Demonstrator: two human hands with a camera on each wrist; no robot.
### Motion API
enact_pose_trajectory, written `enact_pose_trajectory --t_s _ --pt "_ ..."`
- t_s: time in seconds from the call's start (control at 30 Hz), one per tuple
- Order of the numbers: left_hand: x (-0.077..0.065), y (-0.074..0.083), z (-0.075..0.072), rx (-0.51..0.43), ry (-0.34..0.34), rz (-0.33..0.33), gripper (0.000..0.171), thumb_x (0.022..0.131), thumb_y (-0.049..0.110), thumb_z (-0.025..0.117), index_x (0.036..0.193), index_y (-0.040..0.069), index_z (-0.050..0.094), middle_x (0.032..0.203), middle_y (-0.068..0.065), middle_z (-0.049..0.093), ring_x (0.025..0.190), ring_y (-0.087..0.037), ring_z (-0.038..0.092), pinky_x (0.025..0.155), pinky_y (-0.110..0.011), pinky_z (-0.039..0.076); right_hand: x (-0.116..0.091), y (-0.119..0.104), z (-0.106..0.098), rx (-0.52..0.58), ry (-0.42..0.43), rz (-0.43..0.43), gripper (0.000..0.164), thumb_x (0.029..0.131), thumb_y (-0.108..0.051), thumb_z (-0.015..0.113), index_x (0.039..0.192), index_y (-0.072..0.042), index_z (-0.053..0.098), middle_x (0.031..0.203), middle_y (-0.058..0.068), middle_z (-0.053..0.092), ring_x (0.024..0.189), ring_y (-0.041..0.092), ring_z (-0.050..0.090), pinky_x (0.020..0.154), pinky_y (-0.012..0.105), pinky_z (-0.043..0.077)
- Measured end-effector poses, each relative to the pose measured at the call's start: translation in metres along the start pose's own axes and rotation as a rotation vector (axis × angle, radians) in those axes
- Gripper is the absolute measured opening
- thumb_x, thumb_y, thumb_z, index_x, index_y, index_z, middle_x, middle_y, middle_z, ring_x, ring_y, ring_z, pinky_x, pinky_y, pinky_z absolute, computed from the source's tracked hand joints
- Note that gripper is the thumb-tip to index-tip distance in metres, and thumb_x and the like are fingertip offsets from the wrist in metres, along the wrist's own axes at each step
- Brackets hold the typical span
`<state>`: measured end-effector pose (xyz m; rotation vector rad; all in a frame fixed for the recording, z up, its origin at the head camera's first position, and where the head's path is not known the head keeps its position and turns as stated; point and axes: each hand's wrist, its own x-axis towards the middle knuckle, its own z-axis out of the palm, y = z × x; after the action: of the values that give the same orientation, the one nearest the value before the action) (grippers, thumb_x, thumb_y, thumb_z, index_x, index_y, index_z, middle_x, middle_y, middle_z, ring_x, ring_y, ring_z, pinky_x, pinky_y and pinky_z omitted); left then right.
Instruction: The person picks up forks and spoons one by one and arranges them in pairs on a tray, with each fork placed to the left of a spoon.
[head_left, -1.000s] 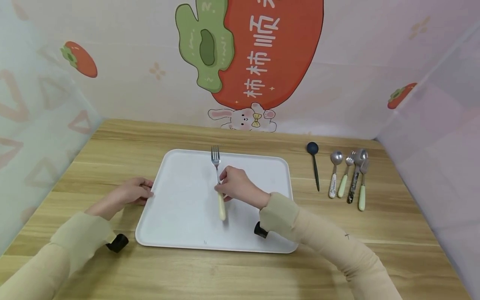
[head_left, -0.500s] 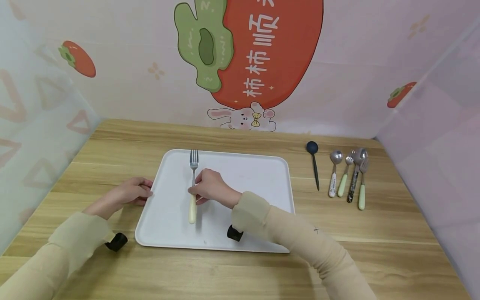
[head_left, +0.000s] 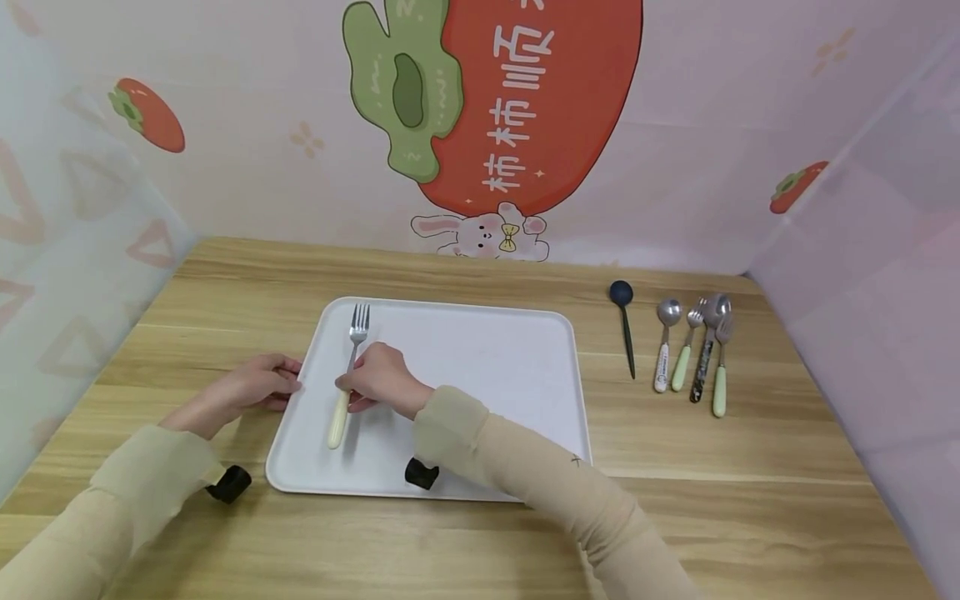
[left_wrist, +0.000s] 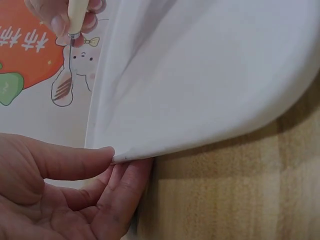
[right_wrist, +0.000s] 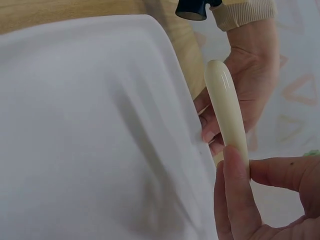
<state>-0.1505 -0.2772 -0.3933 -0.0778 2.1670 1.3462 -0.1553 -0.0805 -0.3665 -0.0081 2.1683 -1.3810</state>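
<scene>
A metal fork with a cream handle [head_left: 339, 422] is held over the left part of a white rectangular tray [head_left: 480, 375], tines toward the back. My right hand [head_left: 385, 380] pinches the handle between thumb and fingers; the right wrist view shows the smooth handle end [right_wrist: 225, 95] sticking out beyond the fingertips. The fork's shadow falls on the tray below it, apart from the handle. At the tray's left rim, my left hand [head_left: 255, 387] grips the edge. In the left wrist view its thumb [left_wrist: 75, 165] lies on top of the rim, with fingers curled underneath.
To the tray's right lie a black spoon [head_left: 624, 321], a spoon with a white handle [head_left: 663, 367], two forks with pale green handles, one of them the outer fork [head_left: 720, 387], and a spoon with a dark patterned handle [head_left: 703, 367]. Printed cloth walls enclose the wooden table [head_left: 480, 550].
My right hand has carried the fork leftward across the tray, and the fork now slants with its handle end to the left. My left hand stays at the tray's left rim.
</scene>
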Motion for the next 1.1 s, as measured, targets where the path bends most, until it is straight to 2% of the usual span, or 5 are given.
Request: enact_pose_trajectory --t_s 0.23,0.43,0.67,0.77,1.1 --pt "0.001 -0.001 -0.001 -0.043 -0.014 0.009 0.043 0.089 -0.002 0.045 0.121 -0.023 0.026 0.090 -0.008 0.051 0.075 -0.009 0.055 0.067 -0.025 0.051 0.007 0.003 0.013 0.034 0.015 0.001 0.024 0.080 -0.003 0.065 0.058 0.002 0.058 0.065 0.019 0.064 0.063 0.029 0.066 0.055 0.030 0.054" --pt "0.001 -0.001 -0.001 -0.041 -0.021 0.018 0.043 0.089 -0.001 0.045 0.121 -0.024 0.026 0.090 -0.009 0.051 0.076 -0.010 0.055 0.068 -0.026 0.051 0.013 0.004 0.021 -0.008 0.046 -0.004 0.025 0.079 -0.004 0.065 0.056 0.001 0.058 0.064 0.019 0.064 0.063 0.030 0.065 0.055 0.030 0.053" --pt "0.001 -0.001 -0.001 -0.052 -0.029 0.018 0.042 0.089 -0.002 0.044 0.120 -0.024 0.025 0.090 -0.008 0.052 0.076 -0.009 0.055 0.068 -0.026 0.051 0.019 0.005 0.026 -0.213 0.106 -0.047 0.028 0.079 -0.007 0.063 0.053 -0.005 0.053 0.059 0.015 0.064 0.052 0.022 0.064 0.040 0.016 0.041" --pt "0.001 -0.001 0.000 -0.051 -0.027 0.014 0.042 0.089 -0.002 0.044 0.120 -0.024 0.025 0.089 -0.008 0.051 0.076 -0.009 0.055 0.068 -0.026 0.051 0.022 0.005 0.029 -0.294 0.141 -0.054 0.028 0.077 -0.009 0.064 0.052 -0.008 0.052 0.053 0.010 0.062 0.045 0.017 0.061 0.040 0.016 0.038" --pt "0.003 -0.001 -0.001 -0.042 -0.020 -0.015 0.041 0.090 -0.002 0.043 0.121 -0.022 0.025 0.093 -0.010 0.051 0.077 -0.009 0.055 0.069 -0.027 0.051 0.027 0.002 0.035 -0.350 0.168 -0.033 0.025 0.076 -0.009 0.063 0.054 -0.009 0.052 0.042 0.001 0.051 0.032 0.008 0.048 0.040 0.016 0.040"
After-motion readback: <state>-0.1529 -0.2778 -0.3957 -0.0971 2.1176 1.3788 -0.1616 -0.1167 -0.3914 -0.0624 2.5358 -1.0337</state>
